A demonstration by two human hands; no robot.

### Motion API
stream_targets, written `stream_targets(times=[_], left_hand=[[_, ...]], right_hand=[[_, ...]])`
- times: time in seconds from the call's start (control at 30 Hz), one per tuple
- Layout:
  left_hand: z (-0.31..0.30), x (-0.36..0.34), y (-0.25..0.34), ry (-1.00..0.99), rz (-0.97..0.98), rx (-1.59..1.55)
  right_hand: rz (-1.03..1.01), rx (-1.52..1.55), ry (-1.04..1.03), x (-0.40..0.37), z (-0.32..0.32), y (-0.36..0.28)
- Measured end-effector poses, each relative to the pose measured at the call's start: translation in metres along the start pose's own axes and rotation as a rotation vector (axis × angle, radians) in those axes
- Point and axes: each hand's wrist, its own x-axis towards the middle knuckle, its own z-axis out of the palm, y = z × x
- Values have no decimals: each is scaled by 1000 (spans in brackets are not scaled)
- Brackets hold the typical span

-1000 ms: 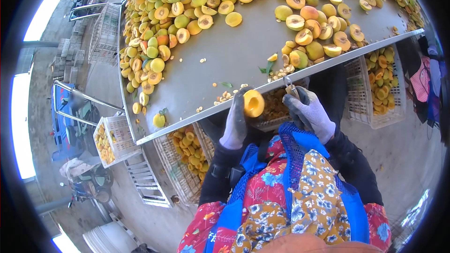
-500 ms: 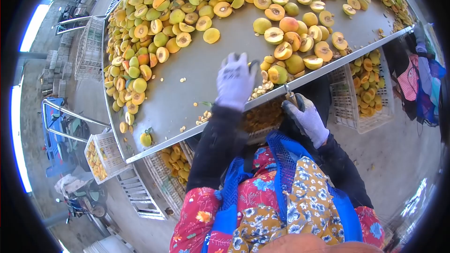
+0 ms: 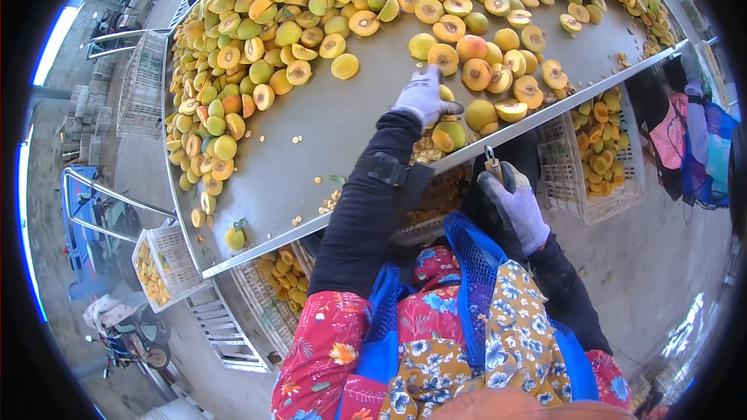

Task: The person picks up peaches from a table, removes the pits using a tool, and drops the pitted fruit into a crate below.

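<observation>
Round fruit (image 3: 480, 114), yellow-green and whole, sits on the grey table (image 3: 350, 128) just right of the left hand (image 3: 424, 97), near it but apart as far as can be seen.

Hidden or unclear:
- The glove back faces the camera, so the left fingers curl away out of sight.
- A sliver of yellow shows at the fingertips. Cannot tell if it is gripped or only touched, so the left grip is unreadable.
- The black sleeve (image 3: 366, 210) covers part of the table edge and much of the crate under the table (image 3: 424, 229).
- The fisheye rim cuts off the fruit heap at the top.
- Loose pits (image 3: 426, 152) along the near edge are small and blurred.

Right hand (image 3: 517, 206) sits below the table edge, fingers closed round a small knife (image 3: 492, 163) with its blade pointing up. It is well apart from the round fruit. A white crate (image 3: 580, 190) of halves stands to its right.

Changes from the earlier frames:
- One second ago the left hand held a halved fruit at the table edge. That half is now gone from it.
- Half a second ago the left hand was spread over bare table near the edge. Now the arm is stretched further out, with the hand in among the cut halves (image 3: 476, 74).
- The right hand has barely moved and keeps the knife.
</observation>
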Motion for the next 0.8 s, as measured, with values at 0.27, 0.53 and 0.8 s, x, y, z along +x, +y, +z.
stream_targets(times=[0.27,0.53,0.8], left_hand=[[-51,-118,-25,81,-485,-1071],[-4,-216,-12,366,62,-1232],[-2,-237,-3,228,-357,-1408]], right_hand=[[-420,-322,-87,-5,34,-9],[-688,-693,-147,-20,77,-37],[-720,-976,-230,-33,82,-30]])
